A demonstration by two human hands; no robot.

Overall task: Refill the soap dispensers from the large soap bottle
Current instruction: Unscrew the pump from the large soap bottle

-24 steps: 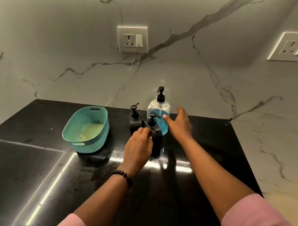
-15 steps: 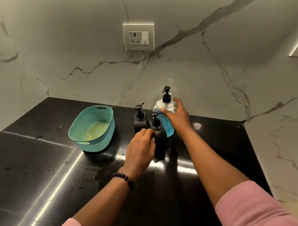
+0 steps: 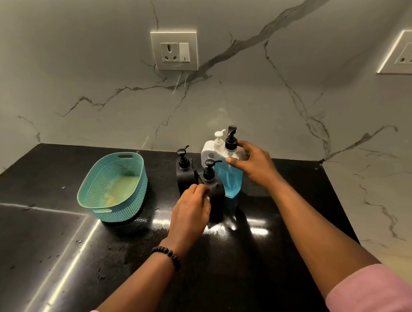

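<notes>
Two black soap dispensers stand on the dark counter, one in front (image 3: pixel 214 191) and one behind it to the left (image 3: pixel 184 171). My left hand (image 3: pixel 190 212) holds the front dispenser's body from the near side, fingers curled against it. A large clear bottle of blue soap (image 3: pixel 231 177) with a black pump is tilted and raised slightly beside them. My right hand (image 3: pixel 250 163) grips its shoulder, thumb in front and fingers behind. A white pump bottle (image 3: pixel 210 150) shows behind the blue one.
A teal perforated basket (image 3: pixel 114 187) sits left of the dispensers on the black counter (image 3: pixel 57 244). Marble walls meet in a corner at the right, with a socket (image 3: pixel 173 49) on the back wall and another (image 3: pixel 409 55) on the right.
My right hand closed on the blue soap bottle and shifted it, uncovering the white bottle behind. My left hand stayed on the front dispenser.
</notes>
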